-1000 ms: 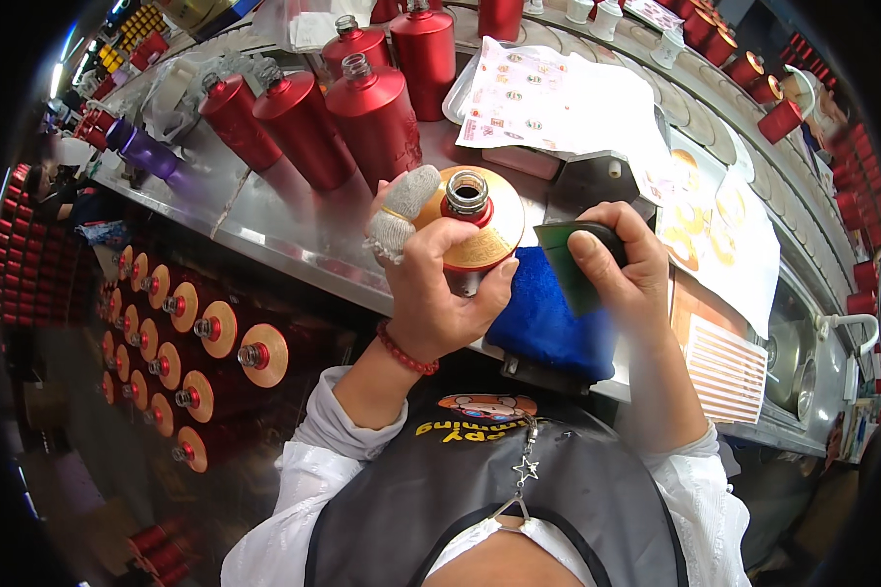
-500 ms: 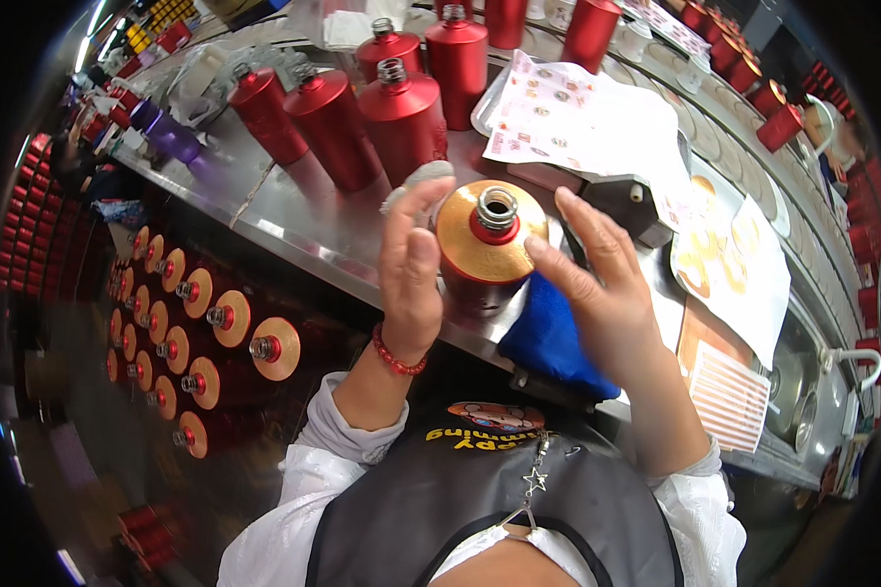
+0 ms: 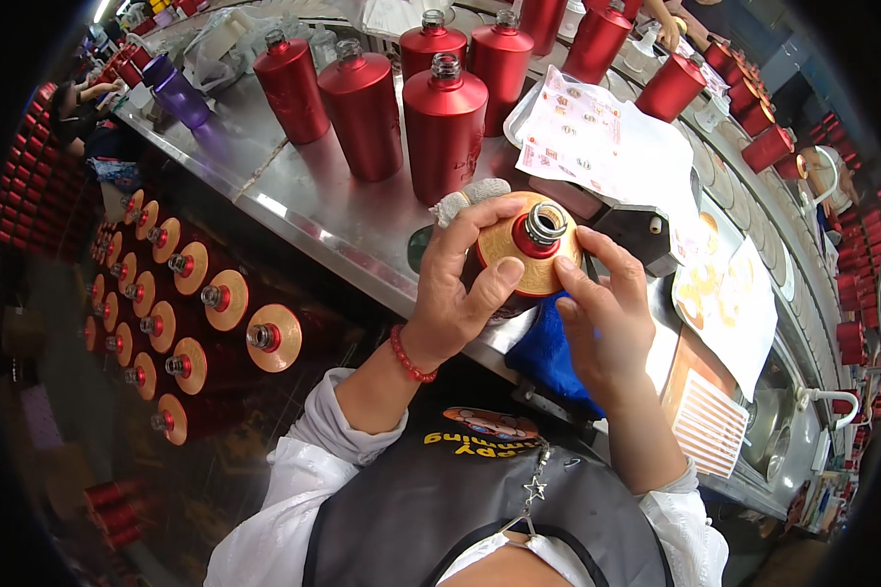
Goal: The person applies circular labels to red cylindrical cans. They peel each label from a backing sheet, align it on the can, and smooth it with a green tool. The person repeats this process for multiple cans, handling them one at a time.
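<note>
A red bottle with a gold shoulder (image 3: pixel 499 243) and an open, threaded glass mouth stands tilted slightly between my hands, over the front edge of the metal table. My left hand (image 3: pixel 457 284), with a red bead bracelet at the wrist and a grey covering on a finger, wraps round its left side, the thumb lying along the shoulder. From the right, my right hand (image 3: pixel 607 318) grips the gold rim, thumb and fingertips pressed to it. Below the bottle is a blue cloth (image 3: pixel 548 360). Just beyond it stands a plain red bottle (image 3: pixel 444 132) with no gold on its shoulder.
Several more red bottles (image 3: pixel 360 112) line the table's far side. White sheets (image 3: pixel 646 147) cover a tray and a black device (image 3: pixel 636 233). A sheet with gold rings (image 3: pixel 724 293) lies to the right. Gold-shouldered bottles (image 3: pixel 274 338) fill the lower left. A conveyor (image 3: pixel 754 181) curves behind.
Both hands have closed in on the gold-shouldered bottle; the left thumb now lies on its shoulder. The bottle's mouth has tipped to the right. The whole view has shifted a little.
</note>
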Tool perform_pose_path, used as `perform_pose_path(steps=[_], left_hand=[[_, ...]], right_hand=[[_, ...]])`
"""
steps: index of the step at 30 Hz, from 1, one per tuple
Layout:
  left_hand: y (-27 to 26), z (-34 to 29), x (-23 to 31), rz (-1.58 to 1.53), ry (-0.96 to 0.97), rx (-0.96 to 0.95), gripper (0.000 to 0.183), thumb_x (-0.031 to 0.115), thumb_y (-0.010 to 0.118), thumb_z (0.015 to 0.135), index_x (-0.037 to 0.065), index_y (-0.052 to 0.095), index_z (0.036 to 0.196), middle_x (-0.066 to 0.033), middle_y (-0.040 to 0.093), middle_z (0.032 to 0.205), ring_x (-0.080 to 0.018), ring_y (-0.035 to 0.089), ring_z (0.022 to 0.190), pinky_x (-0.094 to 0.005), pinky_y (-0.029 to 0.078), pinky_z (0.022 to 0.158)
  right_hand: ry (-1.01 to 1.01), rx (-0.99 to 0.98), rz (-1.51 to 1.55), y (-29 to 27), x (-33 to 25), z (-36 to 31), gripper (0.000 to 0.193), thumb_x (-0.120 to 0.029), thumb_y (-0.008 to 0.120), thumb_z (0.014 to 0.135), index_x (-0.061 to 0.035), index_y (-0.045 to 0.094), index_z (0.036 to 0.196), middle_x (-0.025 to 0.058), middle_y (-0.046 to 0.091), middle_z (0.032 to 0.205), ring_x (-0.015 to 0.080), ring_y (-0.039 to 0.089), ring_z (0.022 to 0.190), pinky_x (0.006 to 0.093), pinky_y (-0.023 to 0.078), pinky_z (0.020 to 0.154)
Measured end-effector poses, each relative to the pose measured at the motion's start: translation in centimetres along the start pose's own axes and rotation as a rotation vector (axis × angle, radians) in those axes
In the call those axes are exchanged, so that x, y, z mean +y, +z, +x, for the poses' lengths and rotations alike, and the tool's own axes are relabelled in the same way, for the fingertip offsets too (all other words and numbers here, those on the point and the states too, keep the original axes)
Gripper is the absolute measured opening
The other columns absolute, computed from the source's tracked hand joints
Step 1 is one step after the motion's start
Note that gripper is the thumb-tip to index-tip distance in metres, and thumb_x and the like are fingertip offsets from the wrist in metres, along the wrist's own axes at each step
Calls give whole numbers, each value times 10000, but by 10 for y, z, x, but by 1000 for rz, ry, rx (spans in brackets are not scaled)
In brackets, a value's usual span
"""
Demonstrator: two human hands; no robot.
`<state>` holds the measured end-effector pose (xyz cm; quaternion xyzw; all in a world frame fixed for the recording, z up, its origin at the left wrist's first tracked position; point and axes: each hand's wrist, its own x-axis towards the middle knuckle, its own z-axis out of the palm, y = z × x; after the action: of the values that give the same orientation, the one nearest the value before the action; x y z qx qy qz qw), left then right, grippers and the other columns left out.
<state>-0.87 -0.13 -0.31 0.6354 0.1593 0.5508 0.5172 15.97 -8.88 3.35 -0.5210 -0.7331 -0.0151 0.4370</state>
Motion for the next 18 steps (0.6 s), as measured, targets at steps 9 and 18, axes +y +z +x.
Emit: perform_pose_path(steps=[9, 18], left_hand=[[1, 0, -2, -72, -33, -1, 460, 133, 625, 895, -3, 491, 1313, -169, 557, 1322, -233, 545, 1210, -361, 411, 1065], [1, -3, -12, 27, 16, -43, 973, 417, 809, 830, -32, 227, 1466, -204, 487, 1331, -259, 537, 1235, -378, 429, 1063]], right_hand=[[-34, -24, -44, 0, 4, 0, 445, 43, 738, 739, -78, 705, 1166, 226, 583, 1288, 394, 600, 1097, 425, 517, 870], [563, 88, 379, -26, -3, 41, 211, -122, 647, 924, 4, 581, 1079, 132, 656, 897, 173, 610, 809, 305, 508, 718]])
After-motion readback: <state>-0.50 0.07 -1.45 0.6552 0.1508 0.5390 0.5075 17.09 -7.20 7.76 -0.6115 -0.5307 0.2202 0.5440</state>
